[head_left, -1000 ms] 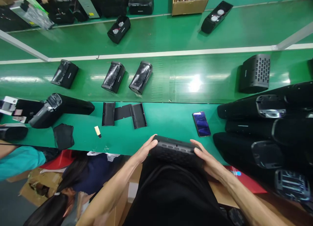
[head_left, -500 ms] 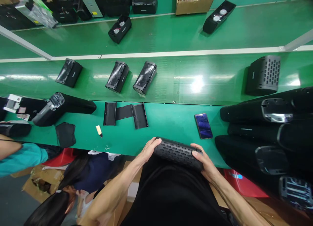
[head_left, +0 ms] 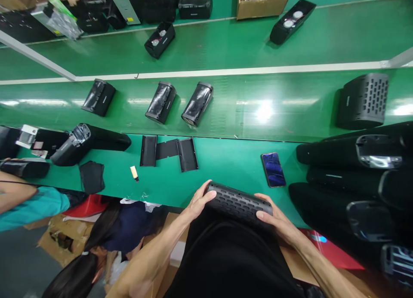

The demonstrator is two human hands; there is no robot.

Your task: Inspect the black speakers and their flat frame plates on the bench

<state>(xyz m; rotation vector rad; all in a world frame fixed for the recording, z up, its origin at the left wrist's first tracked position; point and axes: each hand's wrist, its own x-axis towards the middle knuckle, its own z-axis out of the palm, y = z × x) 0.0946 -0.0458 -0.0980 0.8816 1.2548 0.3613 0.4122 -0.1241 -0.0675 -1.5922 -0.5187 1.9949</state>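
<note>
A black slotted speaker grille (head_left: 237, 204) lies lengthwise between my two hands, in front of my body at the table's near edge. My left hand (head_left: 200, 200) grips its left end, thumb over the slotted face. Around the right end closes my right hand (head_left: 274, 215), its thumb on the face and the other fingers partly hidden behind. Beyond the grille, two curved black panels, left (head_left: 149, 151) and right (head_left: 187, 154), lie with a flat black strip (head_left: 167, 149) between them. A phone (head_left: 273, 170) rests on the table just past my right hand.
Large black speaker housings (head_left: 348, 195) crowd the right side. Speakers in clear wrap (head_left: 197, 103) stand along the green line beyond the table. A small cream-coloured piece (head_left: 134, 173) and dark cloth-like sheets (head_left: 92, 176) lie left. A co-worker's teal sleeve (head_left: 35, 205) is at far left.
The whole view has shifted slightly, so most things appear a little further right. Both hands keep hold of the grille, which has tipped slightly. My right thumb sits a bit lower on it.
</note>
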